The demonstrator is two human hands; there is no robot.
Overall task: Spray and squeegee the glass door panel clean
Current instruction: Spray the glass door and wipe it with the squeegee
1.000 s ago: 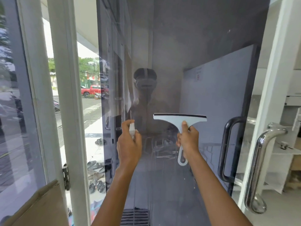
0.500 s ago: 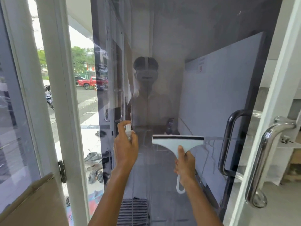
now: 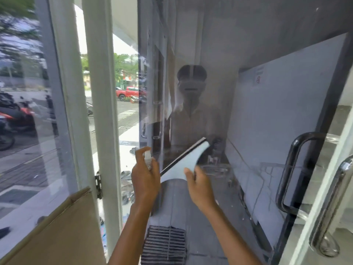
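Note:
The tinted glass door panel fills the middle of the view and mirrors a person wearing a headset. My left hand grips a small white spray bottle, forefinger on top of its nozzle, close to the panel's left edge. My right hand holds a pale blue squeegee by its handle, which the hand hides. The black rubber blade is tilted, right end high, against the lower glass. A clean swath lies under the blade.
A white door frame stands left, with a hinge and a cardboard box below it. A black pull handle and a chrome handle sit at right. A striped mat lies on the floor.
My right hand drew the squeegee down the glass, then swung it left and tilted the blade from level to slanted. My left hand with the bottle stayed near the panel's left edge.

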